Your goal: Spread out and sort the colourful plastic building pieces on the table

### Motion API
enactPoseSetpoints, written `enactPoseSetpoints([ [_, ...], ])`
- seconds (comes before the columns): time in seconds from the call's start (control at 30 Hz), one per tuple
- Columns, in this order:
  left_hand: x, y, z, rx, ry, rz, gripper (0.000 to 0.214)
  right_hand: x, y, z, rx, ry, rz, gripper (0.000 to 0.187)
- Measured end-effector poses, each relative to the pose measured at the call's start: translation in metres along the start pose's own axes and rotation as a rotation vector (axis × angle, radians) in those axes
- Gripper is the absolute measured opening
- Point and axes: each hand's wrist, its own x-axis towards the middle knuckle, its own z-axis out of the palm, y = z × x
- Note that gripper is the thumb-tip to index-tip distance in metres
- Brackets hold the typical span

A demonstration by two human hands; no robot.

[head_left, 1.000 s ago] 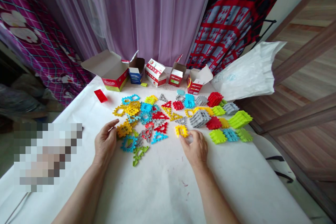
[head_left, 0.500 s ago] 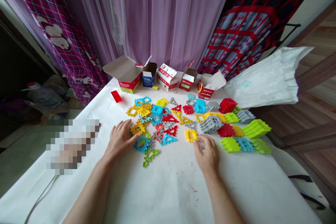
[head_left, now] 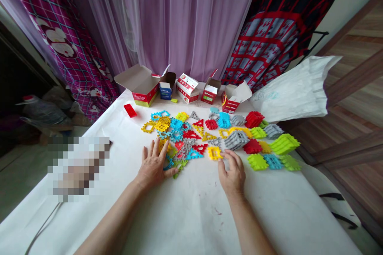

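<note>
The left hand [head_left: 154, 165], grip spread wide, covers part of a loose multicoloured toothed-plastic pile [head_left: 176, 135] that a hasty sweep could scatter, while the right hand [head_left: 232, 173], hold unclear, meets a yellow square plastic frame [head_left: 214, 157] on the white-covered surface [head_left: 191, 207].
</note>
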Motion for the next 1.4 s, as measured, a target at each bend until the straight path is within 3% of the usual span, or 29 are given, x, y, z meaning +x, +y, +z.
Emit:
enactPoseSetpoints([
  [0.2, 0.05, 0.027, -0.008, -0.007, 0.033, -0.077, 0.099, 0.0, -0.007, 0.001, -0.017, -0.013, -0.049, 0.018],
  [0.33, 0.069, 0.027, -0.006, -0.139, 0.112, -0.075, 0.097, -0.001, -0.007, 0.001, -0.03, -0.01, -0.069, 0.019],
  [0.4, 0.069, 0.019, -0.002, -0.375, 0.247, -0.053, 0.09, -0.001, -0.007, 0.0, -0.029, -0.005, -0.075, 0.019],
  [0.47, 0.065, 0.006, 0.001, -0.779, 0.423, -0.085, 0.072, 0.0, -0.007, -0.001, -0.022, -0.013, -0.081, 0.018],
  [0.53, 0.059, -0.008, 0.003, -1.223, 0.54, -0.205, 0.054, 0.001, -0.01, 0.0, -0.012, -0.032, -0.095, 0.017],
  [0.57, 0.057, -0.015, 0.003, -1.326, 0.558, -0.258, 0.049, 0.001, -0.013, 0.0, -0.005, -0.043, -0.107, 0.017],
  [0.73, 0.053, -0.041, -0.008, -1.565, 0.533, -0.397, 0.037, 0.009, -0.05, 0.017, 0.074, -0.173, -0.178, 0.017],
  [0.83, 0.055, -0.047, -0.022, -1.792, 0.448, -0.468, 0.027, 0.021, -0.08, 0.036, 0.103, -0.307, -0.187, 0.018],
  [0.93, 0.055, -0.048, -0.034, -2.008, 0.351, -0.548, 0.02, 0.034, -0.105, 0.056, 0.059, -0.436, -0.14, 0.033],
  [1.0, 0.054, -0.048, -0.038, -2.035, 0.335, -0.561, 0.02, 0.04, -0.117, 0.066, 0.01, -0.523, -0.097, 0.038],
  [1.1, 0.056, -0.048, -0.037, -2.032, 0.309, -0.54, 0.02, 0.043, -0.126, 0.076, -0.038, -0.61, -0.064, 0.03],
  [1.2, 0.059, -0.05, -0.033, -2.01, 0.284, -0.519, 0.02, 0.041, -0.127, 0.079, -0.019, -0.587, -0.06, 0.027],
  [1.3, 0.059, -0.048, -0.029, -1.931, 0.267, -0.446, 0.024, 0.038, -0.121, 0.077, 0.102, -0.475, -0.027, 0.03],
  [1.4, 0.055, -0.04, -0.028, -1.775, 0.265, -0.359, 0.039, 0.039, -0.115, 0.07, 0.379, -0.372, 0.166, 0.032],
])
